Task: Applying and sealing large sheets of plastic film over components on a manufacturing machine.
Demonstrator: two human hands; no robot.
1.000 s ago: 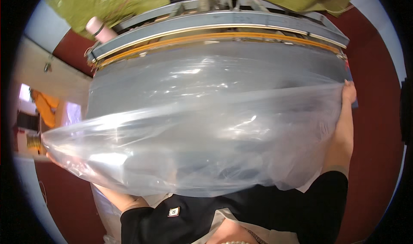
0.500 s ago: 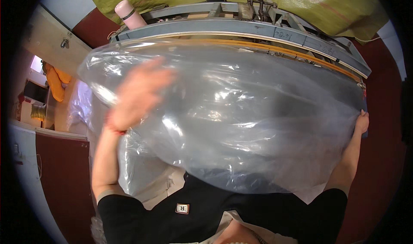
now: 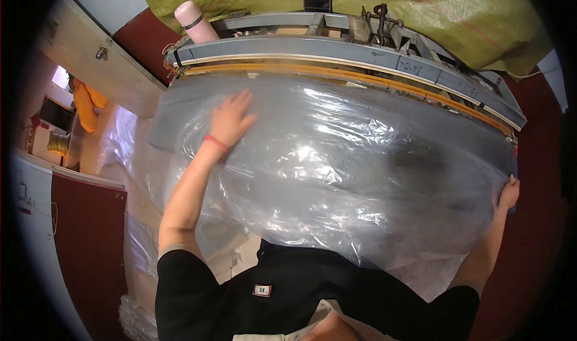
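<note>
A wide sheet of clear plastic film [image 3: 360, 184] lies crinkled and shiny over a dark grey work surface [image 3: 186, 97] in front of me. My left hand [image 3: 231, 121], with a red bracelet at the wrist, rests flat on the film at the left, fingers spread. At the far right, my right hand [image 3: 509, 192] is closed on the film's edge beside the table corner. Toward me, the film reaches my black shirt and hangs down at the left.
A grey metal bar [image 3: 288, 51] with orange strips [image 3: 336, 73] runs along the far side. Behind it stand a pink bottle [image 3: 197, 23], a metal clamp [image 3: 380, 25] and yellow-green woven sheeting [image 3: 421, 10]. A door [image 3: 99, 55] stands at the left.
My left hand went from a blurred sweep above the film to lying on it, farther right. The bulging film has flattened and drawn in from the left. My right hand keeps its grip.
</note>
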